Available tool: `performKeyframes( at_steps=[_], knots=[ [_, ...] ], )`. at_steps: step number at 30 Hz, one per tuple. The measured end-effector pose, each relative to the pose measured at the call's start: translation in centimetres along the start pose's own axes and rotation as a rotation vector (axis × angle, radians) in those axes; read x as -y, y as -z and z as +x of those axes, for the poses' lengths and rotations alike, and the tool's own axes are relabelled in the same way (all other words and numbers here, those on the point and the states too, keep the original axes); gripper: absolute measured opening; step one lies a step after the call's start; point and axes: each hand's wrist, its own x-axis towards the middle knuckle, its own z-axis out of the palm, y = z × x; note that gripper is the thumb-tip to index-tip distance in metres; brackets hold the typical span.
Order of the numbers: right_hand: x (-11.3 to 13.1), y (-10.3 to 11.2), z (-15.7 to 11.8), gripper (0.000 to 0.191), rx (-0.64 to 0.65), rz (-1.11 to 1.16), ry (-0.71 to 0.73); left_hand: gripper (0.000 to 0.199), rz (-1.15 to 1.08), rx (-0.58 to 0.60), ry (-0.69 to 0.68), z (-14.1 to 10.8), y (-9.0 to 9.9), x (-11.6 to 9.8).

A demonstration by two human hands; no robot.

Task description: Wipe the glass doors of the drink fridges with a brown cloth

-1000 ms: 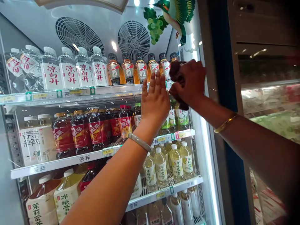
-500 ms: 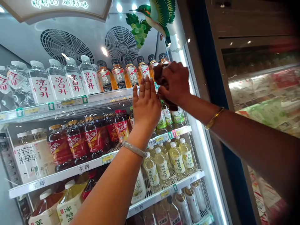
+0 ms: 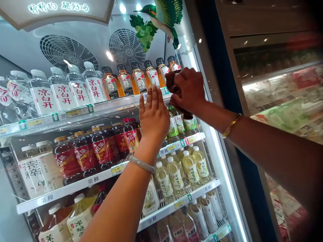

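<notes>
My left hand [image 3: 154, 117], with a pale bangle at the wrist, lies flat against the glass door [image 3: 101, 55] of a lit drinks cooler. Its fingers are straight and point upward, the thumb side partly hidden. To its right, my right hand [image 3: 189, 89] is closed around a bunched dark brown cloth [image 3: 188, 115] at the glass. A gold bangle circles that wrist. Behind the hands stand amber bottles [image 3: 138, 79] with black caps on the top shelf and green-labelled bottles [image 3: 179, 122] on the shelf below.
Clear water bottles [image 3: 63, 90] line the top shelf at left, with red-labelled tea bottles [image 3: 83, 154] below. Pale yellow drinks [image 3: 176, 174] stand lower right. A bird picture [image 3: 161, 20] is at the top. Right of the dark cooler frame [image 3: 222, 60] is another lit display with packs [image 3: 277, 107].
The view has shifted slightly, and the shelves sit a little differently in the picture. The left hand stays flat on the glass. The right hand keeps hold of the cloth, slightly farther right along the glass.
</notes>
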Motion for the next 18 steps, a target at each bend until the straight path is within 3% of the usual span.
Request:
performKeyframes(
  at_steps=[2, 4, 7, 9, 11, 15, 18],
  knots=[
    [2.1, 0.1, -1.1, 0.032, 0.015, 0.018, 0.018, 0.061, -0.003, 0.004, -0.012, -0.1, 0.1, 0.1],
    [2.2, 0.4, -3.0, 0.028, 0.045, 0.054, 0.138, 0.06, -0.004, 0.009, -0.022, -0.3, 0.2, 0.2],
    [-0.8, 1.1, -4.7, 0.024, 0.088, 0.1, 0.379, 0.06, -0.007, 0.013, -0.022, -0.8, 0.4, 0.2],
    [-2.5, 1.3, -4.1, 0.025, 0.128, 0.098, 0.449, 0.061, -0.018, 0.015, -0.014, -1.0, 0.4, 0.0],
    [-2.3, 1.2, -2.7, 0.031, 0.141, 0.067, 0.355, 0.062, -0.028, 0.016, 0.002, -1.1, 0.3, -0.1],
    [2.5, 0.8, -1.5, 0.033, 0.081, 0.022, 0.053, 0.06, -0.036, 0.026, 0.009, -1.4, 0.2, 0.1],
    [3.6, 1.1, -3.9, 0.028, 0.077, 0.046, 0.109, 0.061, -0.055, 0.022, -0.005, -1.8, 0.4, 0.3]
  ],
)
